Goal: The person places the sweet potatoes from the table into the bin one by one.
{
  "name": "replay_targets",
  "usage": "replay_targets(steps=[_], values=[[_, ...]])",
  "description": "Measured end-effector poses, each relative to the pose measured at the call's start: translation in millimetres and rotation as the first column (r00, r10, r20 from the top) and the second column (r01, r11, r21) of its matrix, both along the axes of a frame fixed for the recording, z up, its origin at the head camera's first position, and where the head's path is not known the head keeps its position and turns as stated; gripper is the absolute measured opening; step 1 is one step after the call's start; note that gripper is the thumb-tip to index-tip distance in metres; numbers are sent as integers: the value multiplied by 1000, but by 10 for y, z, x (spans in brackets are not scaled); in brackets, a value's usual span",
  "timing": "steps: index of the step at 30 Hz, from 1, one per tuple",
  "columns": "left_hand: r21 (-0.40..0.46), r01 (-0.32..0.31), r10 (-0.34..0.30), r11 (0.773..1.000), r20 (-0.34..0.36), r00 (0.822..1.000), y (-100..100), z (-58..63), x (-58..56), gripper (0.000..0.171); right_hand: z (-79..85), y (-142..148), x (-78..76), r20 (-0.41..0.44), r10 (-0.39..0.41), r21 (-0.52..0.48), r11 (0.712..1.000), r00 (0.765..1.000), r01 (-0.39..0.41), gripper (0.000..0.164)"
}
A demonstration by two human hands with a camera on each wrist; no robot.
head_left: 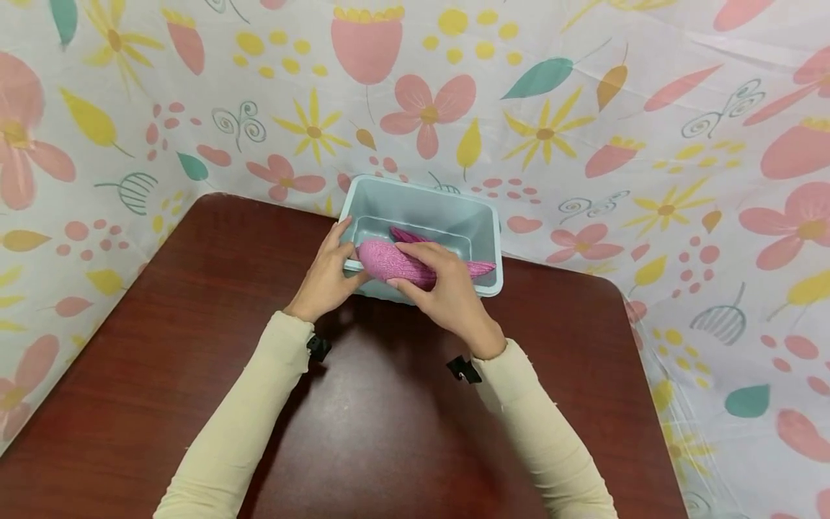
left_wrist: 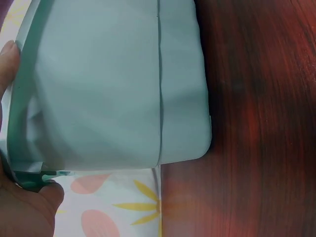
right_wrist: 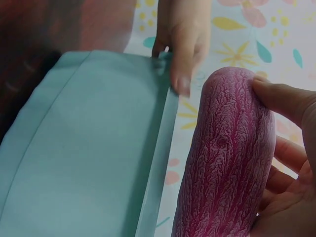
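My right hand (head_left: 450, 292) holds a long, rounded pink thing with a wrinkled, ridged surface (right_wrist: 224, 148), its thumb and fingers on opposite sides. In the head view it lies over the front rim of a pale blue-green plastic bin (head_left: 423, 189), its blunt end pointing left. A ribbed, tapering pink end (head_left: 481, 269) shows to the right of that hand. Inside the bin, a darker magenta piece (head_left: 405, 235) is partly hidden behind it. My left hand (head_left: 324, 281) grips the bin at its front left corner, the thumb over the rim in the right wrist view.
The bin stands near the back edge of a dark reddish-brown wooden table (head_left: 363, 418). Behind and beside the table hangs a white cloth (head_left: 558, 187) printed with flowers and leaves. Small black devices (head_left: 464, 369) sit at the wrists.
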State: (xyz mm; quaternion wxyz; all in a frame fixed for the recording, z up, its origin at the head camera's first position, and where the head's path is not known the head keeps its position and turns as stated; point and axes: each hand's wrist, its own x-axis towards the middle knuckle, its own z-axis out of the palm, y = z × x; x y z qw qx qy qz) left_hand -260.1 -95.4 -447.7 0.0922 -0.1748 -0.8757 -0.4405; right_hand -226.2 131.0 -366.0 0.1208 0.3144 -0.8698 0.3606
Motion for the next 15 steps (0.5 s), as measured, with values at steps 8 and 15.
replay_targets(steps=[8, 15], values=[[0, -7, 7, 1000, 16, 1000, 15, -10, 8, 43, 45, 7, -274, 12, -29, 43, 999, 1000, 28, 52], [-18, -16, 16, 1000, 6, 1000, 10, -8, -17, 45, 181, -45, -532, 25, -58, 102, 993, 998, 55, 51]])
